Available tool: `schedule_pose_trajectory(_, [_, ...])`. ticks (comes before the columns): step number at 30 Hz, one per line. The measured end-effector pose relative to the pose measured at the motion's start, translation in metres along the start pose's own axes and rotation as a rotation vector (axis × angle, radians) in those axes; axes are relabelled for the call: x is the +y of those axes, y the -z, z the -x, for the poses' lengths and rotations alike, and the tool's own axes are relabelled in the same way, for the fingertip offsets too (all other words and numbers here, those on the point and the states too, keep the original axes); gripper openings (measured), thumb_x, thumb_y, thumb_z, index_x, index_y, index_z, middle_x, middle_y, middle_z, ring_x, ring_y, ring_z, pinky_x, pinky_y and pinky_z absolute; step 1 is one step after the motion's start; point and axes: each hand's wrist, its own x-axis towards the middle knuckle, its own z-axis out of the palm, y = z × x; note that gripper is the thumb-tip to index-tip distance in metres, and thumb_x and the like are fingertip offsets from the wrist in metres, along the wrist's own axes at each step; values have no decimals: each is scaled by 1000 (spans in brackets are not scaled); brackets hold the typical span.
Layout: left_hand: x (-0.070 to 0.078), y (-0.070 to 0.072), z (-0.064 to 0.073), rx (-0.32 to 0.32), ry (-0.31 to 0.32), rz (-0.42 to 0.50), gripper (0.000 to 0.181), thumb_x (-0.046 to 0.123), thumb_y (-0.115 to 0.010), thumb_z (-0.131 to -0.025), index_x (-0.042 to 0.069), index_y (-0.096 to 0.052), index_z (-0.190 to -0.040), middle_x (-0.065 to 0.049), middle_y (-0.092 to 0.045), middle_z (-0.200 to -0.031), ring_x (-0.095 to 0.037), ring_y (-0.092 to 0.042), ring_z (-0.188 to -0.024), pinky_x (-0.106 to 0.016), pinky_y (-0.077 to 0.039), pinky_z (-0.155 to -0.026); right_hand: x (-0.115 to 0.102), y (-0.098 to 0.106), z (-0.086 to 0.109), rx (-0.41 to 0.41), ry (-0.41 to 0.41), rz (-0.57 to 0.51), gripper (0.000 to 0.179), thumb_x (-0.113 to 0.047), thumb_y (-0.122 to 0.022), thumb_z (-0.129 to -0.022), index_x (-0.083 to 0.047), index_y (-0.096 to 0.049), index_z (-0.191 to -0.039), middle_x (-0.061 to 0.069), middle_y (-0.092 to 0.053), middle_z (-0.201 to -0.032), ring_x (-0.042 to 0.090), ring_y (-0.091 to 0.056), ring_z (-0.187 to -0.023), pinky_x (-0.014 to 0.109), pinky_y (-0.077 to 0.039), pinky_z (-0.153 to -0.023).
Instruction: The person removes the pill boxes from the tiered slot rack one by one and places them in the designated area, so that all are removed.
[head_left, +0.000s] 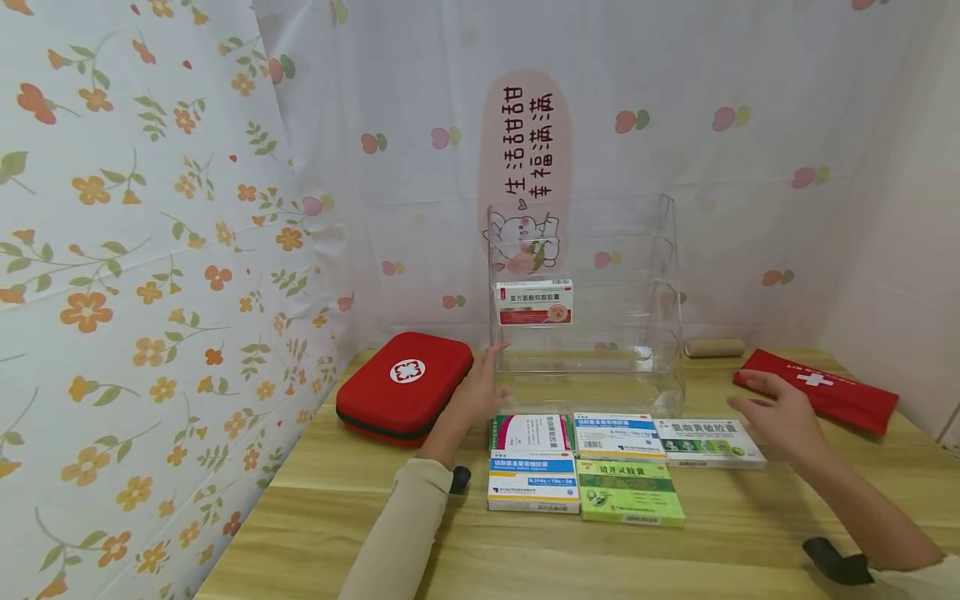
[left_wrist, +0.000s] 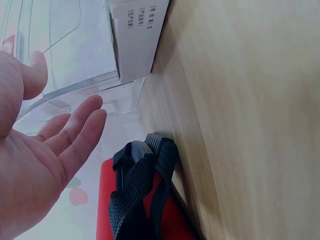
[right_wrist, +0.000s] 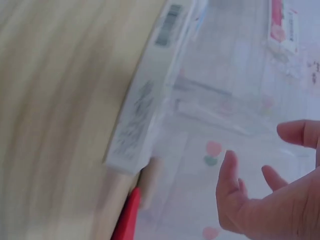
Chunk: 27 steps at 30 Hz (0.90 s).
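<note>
My left hand (head_left: 480,392) is beside the lower left edge of a clear tiered display rack (head_left: 585,358), its fingers spread and holding nothing. One white and red medicine box (head_left: 534,302) stands upright on a tier at the rack's left. In front lie several more medicine boxes: a pink and green one (head_left: 533,432), two blue and white ones (head_left: 619,437), a light green one (head_left: 632,493) and a white and green one (head_left: 708,442). My right hand (head_left: 776,408) hovers by the right end of the white and green box, fingers loosely bent, nothing in them.
A red hard case (head_left: 405,383) with a white emblem lies left of the rack, its black strap (left_wrist: 135,195) showing in the left wrist view. On the right are a red pouch (head_left: 825,390) with a white cross and a brown cardboard roll (head_left: 714,347). Patterned curtains (head_left: 420,167) hang behind.
</note>
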Motion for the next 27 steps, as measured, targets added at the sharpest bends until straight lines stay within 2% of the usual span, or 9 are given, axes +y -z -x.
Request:
schedule_pose_trajectory(2, [0,0,0,0,5,-4,87,14,-72,-91,33,-16,-155,-20,-42,-144,-26,-58,-89,-36,-56,-70,-9,-3,1,10,-7,-22,66,-33,-56,-101,9,-35,-146,39,-39,-141,57,-47,-118,10,-48,-61])
schedule_pose_trajectory(6, [0,0,0,-2,16,-6,87,15,-72,-91,35,-16,-154,-19,-42,-144,-24,-58,-79,-31,-54,-62,-25,-10,1,19,-11,-51,63,-31,-56,-101,8,-35,-147,39,-37,-143,57,-47,-119,13,-51,-62])
schedule_pose_trajectory(11, [1,-1,0,-4,19,-3,87,14,-72,-91,35,-15,-154,-20,-42,-143,-22,-55,-70,-29,-51,-57,-39,-19,-1,66,33,-90,56,-25,-57,-101,5,-41,-145,36,-40,-142,56,-50,-117,13,-51,-62])
schedule_pose_trajectory(13, [1,-2,0,-1,22,-5,87,14,-71,-91,36,-15,-153,-20,-42,-143,-22,-55,-70,-30,-50,-57,-44,-23,-3,94,51,-113,51,-23,-57,-101,3,-45,-143,32,-45,-140,42,-60,-110,14,-52,-62])
schedule_pose_trajectory(15, [1,-2,0,3,27,-9,87,13,-71,-92,36,-14,-153,-20,-42,-143,-22,-54,-69,-30,-50,-57,-48,-28,-6,123,68,-153,47,-22,-57,-101,2,-49,-140,28,-48,-138,20,-65,-100,15,-53,-64])
schedule_pose_trajectory(17, [0,-2,0,8,30,-7,86,12,-70,-92,37,-15,-153,-21,-42,-142,-23,-54,-67,-31,-49,-56,-51,-33,-10,141,80,-195,45,-23,-57,-101,2,-52,-138,22,-52,-134,-1,-60,-90,17,-54,-65])
schedule_pose_trajectory(19, [1,-2,0,9,36,-10,86,12,-70,-92,37,-15,-152,-20,-42,-141,-22,-53,-65,-31,-49,-55,-54,-37,-13,148,95,-240,45,-23,-58,-100,3,-53,-137,15,-57,-128,-12,-55,-85,19,-55,-66])
schedule_pose_trajectory(24, [3,-1,0,-3,38,-11,85,12,-70,-91,35,-15,-152,-19,-42,-141,-22,-53,-65,-31,-49,-56,-61,-42,-19,153,127,-359,39,-22,-62,-99,1,-58,-130,-16,-65,-105,-6,-63,-84,22,-56,-63])
schedule_pose_trajectory(27, [5,1,-1,-2,38,-25,85,13,-71,-91,34,-16,-152,-19,-43,-140,-22,-53,-68,-31,-51,-59,-67,-45,-24,147,133,-416,34,-23,-63,-98,-6,-62,-128,-22,-67,-100,-3,-65,-85,23,-56,-62])
